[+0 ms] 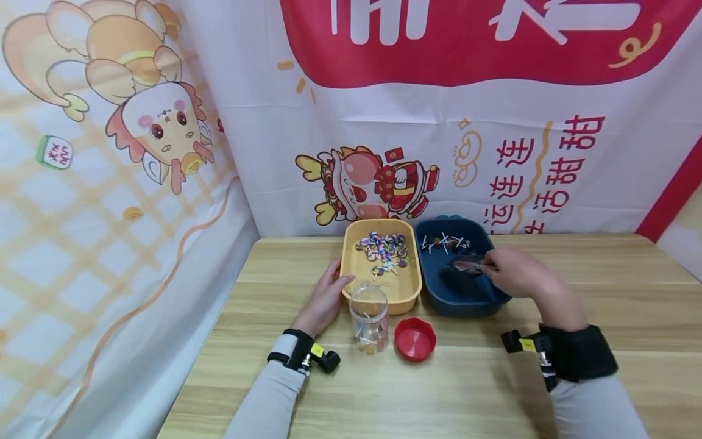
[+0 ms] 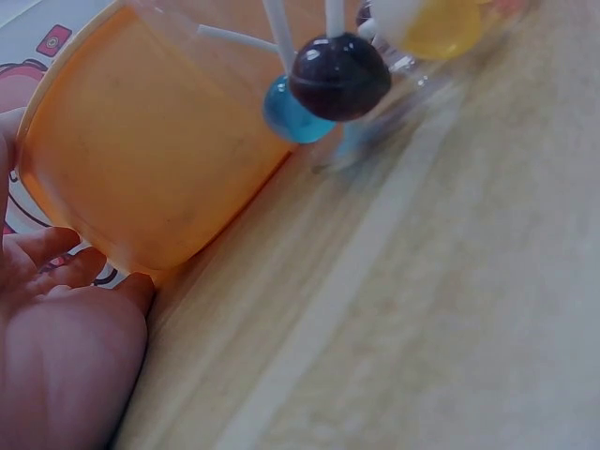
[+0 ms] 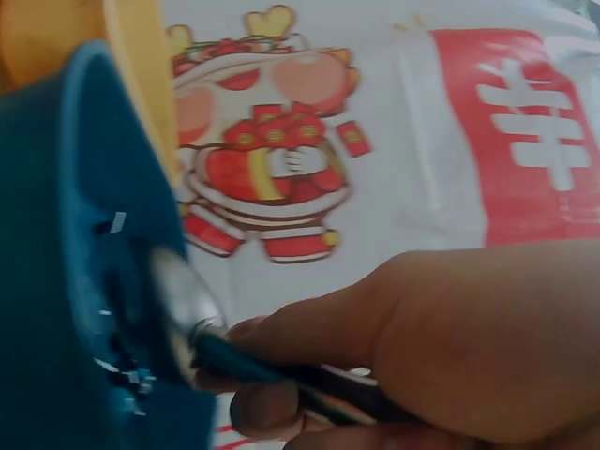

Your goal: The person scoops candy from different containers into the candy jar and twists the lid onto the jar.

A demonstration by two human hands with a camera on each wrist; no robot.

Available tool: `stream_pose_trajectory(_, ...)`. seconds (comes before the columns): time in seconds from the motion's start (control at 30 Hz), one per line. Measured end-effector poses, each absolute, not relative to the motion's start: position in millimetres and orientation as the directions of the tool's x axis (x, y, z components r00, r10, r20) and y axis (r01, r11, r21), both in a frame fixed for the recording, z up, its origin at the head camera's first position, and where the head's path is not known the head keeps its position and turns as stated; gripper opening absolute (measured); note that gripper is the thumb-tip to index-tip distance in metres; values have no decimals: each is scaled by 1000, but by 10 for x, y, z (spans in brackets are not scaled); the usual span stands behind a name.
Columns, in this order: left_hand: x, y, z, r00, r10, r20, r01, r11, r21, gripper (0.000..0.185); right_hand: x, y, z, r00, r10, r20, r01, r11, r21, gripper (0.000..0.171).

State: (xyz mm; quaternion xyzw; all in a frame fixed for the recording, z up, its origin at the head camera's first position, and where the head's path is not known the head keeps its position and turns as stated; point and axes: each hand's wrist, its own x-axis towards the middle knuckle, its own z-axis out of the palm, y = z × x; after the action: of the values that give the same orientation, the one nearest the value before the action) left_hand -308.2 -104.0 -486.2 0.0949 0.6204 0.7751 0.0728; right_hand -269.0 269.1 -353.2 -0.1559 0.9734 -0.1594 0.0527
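Your right hand (image 1: 518,272) is curled round the handle of a spoon (image 1: 468,266), thumb and fingers pinched firmly on it. The spoon's bowl sits inside the blue tub (image 1: 459,306), to the left of that grip; you cannot tell whether it touches the bottom or carries anything. Farther left and beyond the spoon, sticks up and crossing, lie the blue tub's white-stick lollipops (image 1: 445,242).

Left of the blue tub and just beside it stands the yellow tub (image 1: 407,286), with a cluster of swirl lollipops (image 1: 378,246) mostly toward its far end. Your left hand (image 1: 325,300) holds this tub at its near left corner, thumb at the rim and fingers bent against the outer wall.

Just right of your left hand, in front of the yellow tub, a clear jar (image 1: 368,303) stands upright and lidless; stick lollipops lie low inside it, including a dark ball (image 2: 341,79) and a blue ball (image 2: 287,114). Right of the jar, nearer your right hand, a red lid (image 1: 415,339) rests on the table (image 1: 460,378). Beyond both hands hangs a printed cloth (image 1: 247,131).
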Motion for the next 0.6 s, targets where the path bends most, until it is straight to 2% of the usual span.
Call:
stream_pose_trajectory(0.2,-3089,-1036,-4876,-975,216,46,-4,-227,974,69,-2868,2607,-3766,-943,-329,-47,-292,890,-350,23)
stream_pose_trajectory(0.43,-3092,-1029,-4874,-973,224,52,-3,-241,971,70,-2980,2553,-3940,-968,-248,-34,-224,919,-324,28)
stream_pose_trajectory(0.6,-3084,-1025,-4861,-970,230,74,15,-252,968,69,-2991,2494,-3985,-973,-231,3,-219,923,-316,28)
